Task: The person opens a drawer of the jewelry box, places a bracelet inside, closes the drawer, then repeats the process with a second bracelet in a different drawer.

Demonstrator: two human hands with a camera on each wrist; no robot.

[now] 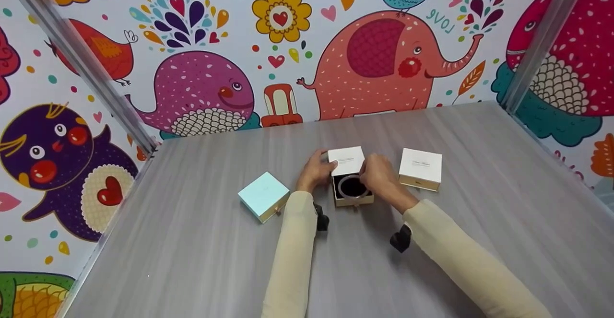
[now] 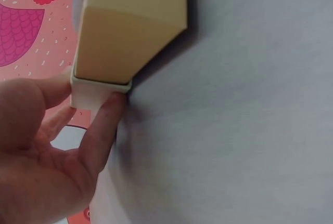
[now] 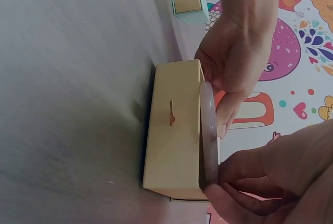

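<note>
A white drawer box (image 1: 346,159) with small print on its lid has its tan drawer (image 1: 352,203) pulled out toward me. My left hand (image 1: 315,170) grips the box's white sleeve at its left side, thumb on the lid's edge. In the left wrist view, fingers (image 2: 106,125) of that hand press the sleeve's side. A pale translucent bangle (image 3: 209,130) sits at the drawer's top opening, over a dark interior. My right hand (image 1: 380,174) pinches the bangle's edge between thumb and fingers at the drawer's right side. The drawer front has a small brown pull tab (image 3: 172,115).
A light-blue drawer box (image 1: 264,194) stands angled to the left. Another white drawer box (image 1: 420,167) stands to the right, close to my right hand. Behind the grey table (image 1: 201,260) is a wall printed with cartoon animals, with metal posts at both sides.
</note>
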